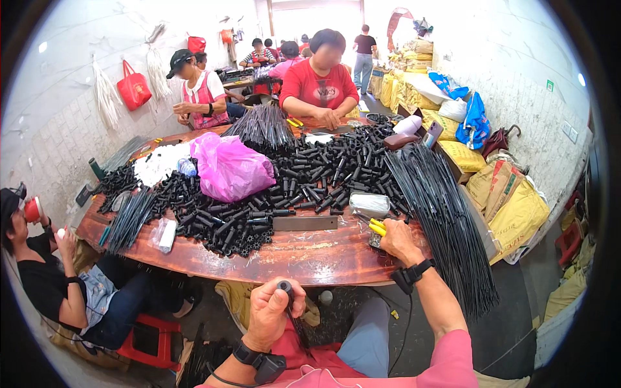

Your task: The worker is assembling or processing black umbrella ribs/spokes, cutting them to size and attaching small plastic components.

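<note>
The left hand is low over the person's lap, below the near edge of the table. It is clenched around a thin black rod capped by a short black tube, the thumb pressing beside the cap. The rod slants down from the fist toward the lap, where its lower end is lost against the clothing.

Up and to the right, the right hand lies on the table rim, fingers curled over yellow-handled pliers; whether it actually grips them or only rests on them cannot be told. Just beyond that hand sits a small bundle wrapped in clear plastic, and further out spreads the heap of black tubes. To the right of the right hand a long sheaf of black rods hangs over the table edge.

By the look of it, a cap has been fitted on a rod and the pliers are being fetched. The next move would call for bringing the pliers down to the capped end while the left hand holds the rod steady.
</note>
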`<state>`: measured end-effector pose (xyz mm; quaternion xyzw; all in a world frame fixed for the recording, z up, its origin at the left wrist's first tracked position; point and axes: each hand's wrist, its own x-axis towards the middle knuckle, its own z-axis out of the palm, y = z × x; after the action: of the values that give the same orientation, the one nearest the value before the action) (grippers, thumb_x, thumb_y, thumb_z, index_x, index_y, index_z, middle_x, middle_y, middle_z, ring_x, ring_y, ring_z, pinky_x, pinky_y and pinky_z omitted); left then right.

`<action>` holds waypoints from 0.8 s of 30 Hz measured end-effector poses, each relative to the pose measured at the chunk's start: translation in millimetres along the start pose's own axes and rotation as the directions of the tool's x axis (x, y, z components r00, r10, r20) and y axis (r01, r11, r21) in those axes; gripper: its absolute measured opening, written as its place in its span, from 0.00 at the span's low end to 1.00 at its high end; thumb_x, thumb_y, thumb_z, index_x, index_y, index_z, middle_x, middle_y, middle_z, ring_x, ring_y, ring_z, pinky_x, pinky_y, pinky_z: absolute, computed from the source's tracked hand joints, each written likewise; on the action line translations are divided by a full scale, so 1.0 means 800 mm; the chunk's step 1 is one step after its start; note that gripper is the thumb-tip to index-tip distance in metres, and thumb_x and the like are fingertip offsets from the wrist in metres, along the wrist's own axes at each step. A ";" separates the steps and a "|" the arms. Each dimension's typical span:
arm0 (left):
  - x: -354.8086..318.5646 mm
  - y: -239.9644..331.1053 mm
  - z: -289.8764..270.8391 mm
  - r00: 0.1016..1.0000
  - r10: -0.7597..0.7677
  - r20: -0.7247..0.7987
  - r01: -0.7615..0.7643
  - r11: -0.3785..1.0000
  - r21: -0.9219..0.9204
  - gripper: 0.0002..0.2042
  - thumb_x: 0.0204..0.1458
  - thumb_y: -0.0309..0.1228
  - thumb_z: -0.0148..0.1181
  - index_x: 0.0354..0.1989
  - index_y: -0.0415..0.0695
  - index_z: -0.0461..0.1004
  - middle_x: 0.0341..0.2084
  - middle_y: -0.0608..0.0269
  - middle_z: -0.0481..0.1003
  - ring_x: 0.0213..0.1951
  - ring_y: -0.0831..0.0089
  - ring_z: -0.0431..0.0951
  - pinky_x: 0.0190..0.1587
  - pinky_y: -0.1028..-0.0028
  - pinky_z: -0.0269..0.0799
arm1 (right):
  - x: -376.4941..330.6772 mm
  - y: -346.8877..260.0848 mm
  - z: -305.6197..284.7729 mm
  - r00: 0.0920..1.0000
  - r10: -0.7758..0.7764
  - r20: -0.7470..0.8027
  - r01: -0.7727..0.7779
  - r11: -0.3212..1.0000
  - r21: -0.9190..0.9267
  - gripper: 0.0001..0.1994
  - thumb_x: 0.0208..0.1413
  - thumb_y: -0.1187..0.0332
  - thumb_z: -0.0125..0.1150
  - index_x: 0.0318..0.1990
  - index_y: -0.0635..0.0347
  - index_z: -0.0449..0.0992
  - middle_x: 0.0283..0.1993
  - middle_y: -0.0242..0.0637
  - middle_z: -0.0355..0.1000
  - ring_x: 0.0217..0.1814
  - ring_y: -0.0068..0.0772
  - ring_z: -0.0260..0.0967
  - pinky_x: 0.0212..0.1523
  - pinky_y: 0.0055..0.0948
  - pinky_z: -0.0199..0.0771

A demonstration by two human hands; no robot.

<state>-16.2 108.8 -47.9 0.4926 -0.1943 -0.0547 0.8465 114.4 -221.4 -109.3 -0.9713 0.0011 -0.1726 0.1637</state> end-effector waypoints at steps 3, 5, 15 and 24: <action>-0.003 0.001 0.001 1.000 0.002 -0.002 -0.002 1.000 0.000 0.26 0.56 0.54 0.59 0.36 0.36 0.73 0.19 0.63 0.70 0.21 0.73 0.68 0.26 0.72 0.64 | -0.001 0.007 0.003 1.000 0.006 -0.016 -0.006 1.000 0.020 0.07 0.47 0.72 0.57 0.32 0.67 0.77 0.31 0.60 0.75 0.36 0.63 0.75 0.38 0.54 0.74; -0.008 0.002 0.002 1.000 0.001 -0.007 -0.001 1.000 -0.001 0.26 0.56 0.54 0.59 0.36 0.36 0.73 0.19 0.63 0.69 0.21 0.73 0.68 0.26 0.72 0.64 | -0.006 0.007 0.002 1.000 0.005 -0.027 -0.004 1.000 0.027 0.07 0.46 0.72 0.57 0.31 0.67 0.77 0.32 0.61 0.75 0.35 0.63 0.75 0.38 0.54 0.74; 0.004 0.002 0.007 0.998 0.069 0.012 -0.070 0.996 0.059 0.26 0.60 0.54 0.52 0.39 0.37 0.70 0.19 0.63 0.68 0.20 0.74 0.66 0.24 0.72 0.62 | 0.002 0.032 0.000 0.962 -0.059 -0.267 0.102 0.984 0.149 0.09 0.44 0.75 0.54 0.33 0.66 0.79 0.31 0.55 0.76 0.32 0.60 0.73 0.33 0.47 0.73; -0.008 0.005 0.013 0.993 0.117 0.008 -0.116 0.992 -0.052 0.30 0.62 0.50 0.53 0.57 0.32 0.66 0.21 0.64 0.68 0.22 0.79 0.65 0.27 0.78 0.62 | -0.076 -0.084 -0.110 0.996 0.086 0.027 -0.055 0.336 0.940 0.12 0.47 0.77 0.65 0.41 0.67 0.77 0.31 0.29 0.73 0.29 0.17 0.69 0.30 0.18 0.70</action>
<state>-26.6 104.5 -41.8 0.4584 -0.2261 -0.0129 0.8594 24.3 -182.6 -30.0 -0.6973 -0.0540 -0.1479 0.6992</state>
